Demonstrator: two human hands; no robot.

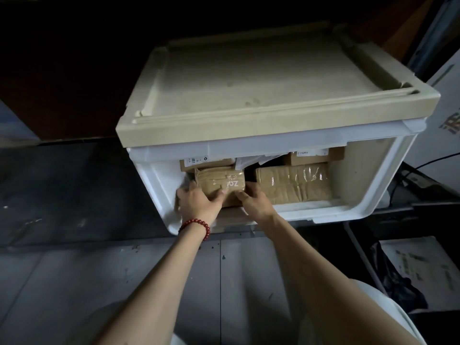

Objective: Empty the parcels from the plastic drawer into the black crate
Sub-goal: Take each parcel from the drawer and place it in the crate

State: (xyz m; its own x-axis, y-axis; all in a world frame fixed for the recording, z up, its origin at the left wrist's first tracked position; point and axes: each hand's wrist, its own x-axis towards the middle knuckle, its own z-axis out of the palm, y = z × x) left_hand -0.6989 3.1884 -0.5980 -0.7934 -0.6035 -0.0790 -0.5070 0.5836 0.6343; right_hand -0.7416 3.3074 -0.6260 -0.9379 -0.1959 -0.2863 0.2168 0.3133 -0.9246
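Note:
A white plastic drawer [373, 195] is pulled out from under a beige-topped unit [261, 78]. Several brown parcels lie inside. A small taped brown parcel [221, 181] with white lettering sits at the front left of the drawer. My left hand [199, 201], with a red bead bracelet at the wrist, grips its left end. My right hand [254, 199] grips its right end. A larger taped parcel [293, 183] lies to the right of it, with two cardboard boxes [313, 156] behind. The black crate is not in view.
Grey floor panels [99, 282] lie under my arms, with a dark surface [62, 190] to the left. Black cables [423, 168] and a dark bag [398, 280] are at the right, beside a printed white sheet [423, 267].

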